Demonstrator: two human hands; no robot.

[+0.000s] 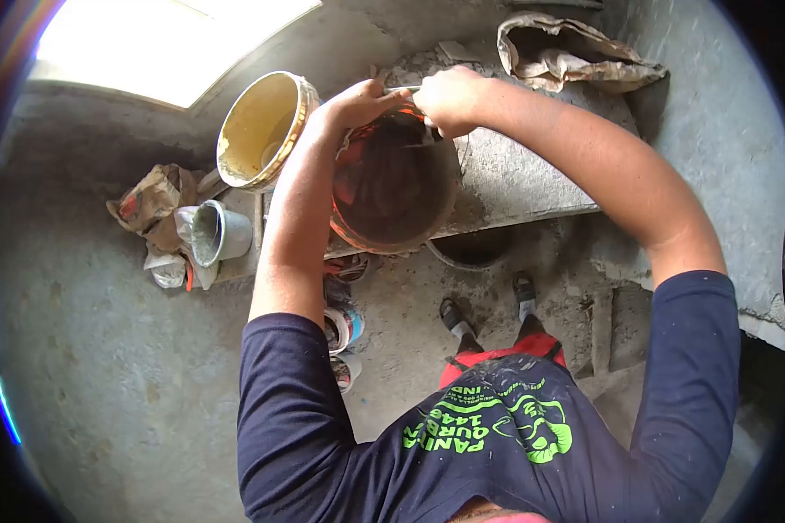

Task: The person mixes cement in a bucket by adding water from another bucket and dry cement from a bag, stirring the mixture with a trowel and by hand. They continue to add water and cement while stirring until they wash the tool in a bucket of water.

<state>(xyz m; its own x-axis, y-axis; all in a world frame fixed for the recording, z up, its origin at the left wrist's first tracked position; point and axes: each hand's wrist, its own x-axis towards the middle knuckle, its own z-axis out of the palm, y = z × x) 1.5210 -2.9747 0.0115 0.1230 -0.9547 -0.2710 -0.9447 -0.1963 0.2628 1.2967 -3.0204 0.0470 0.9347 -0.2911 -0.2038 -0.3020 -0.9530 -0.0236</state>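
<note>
My left hand [362,105] and my right hand [452,99] are both closed at the far rim of a dark bucket [392,192] with orange on its side. A thin, light-coloured bar [401,89] spans the gap between them; whether it is the bucket's handle or a tool, I cannot make out. Below my right hand, a pale thin edge shows against the dark inside of the bucket. The bucket's contents are too dark to tell. Left of my forearm, a tilted yellowish bucket [257,131] shows a stained inside.
A concrete ledge [523,179] carries the buckets. On its left are a small grey pail [227,234] and crumpled bags [161,200]; an open paper sack [576,57] lies at the back right. Below are a dark round tub [471,250] and small containers [351,324] on the floor.
</note>
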